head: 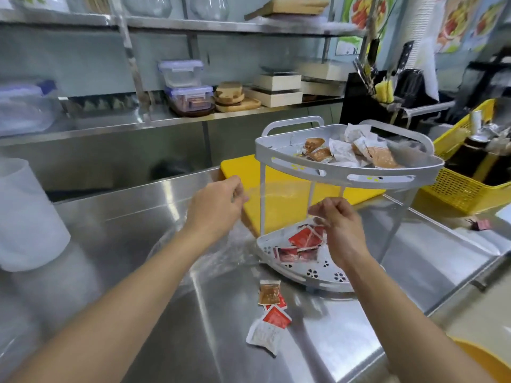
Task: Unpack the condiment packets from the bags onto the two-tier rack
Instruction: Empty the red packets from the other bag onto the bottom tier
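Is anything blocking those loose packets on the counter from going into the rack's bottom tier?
Nothing visible does. The loose condiment packets lie on the steel counter just before the white rack's lower tier, whose front is open; red packets already fill part of it.

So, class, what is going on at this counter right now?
A person's left hand and right hand hold a clear plastic bag stretched open by the two-tier rack. Red packets lie in the bottom tier, brown and white packets in the top one. A few stray packets lie on the steel counter in front.
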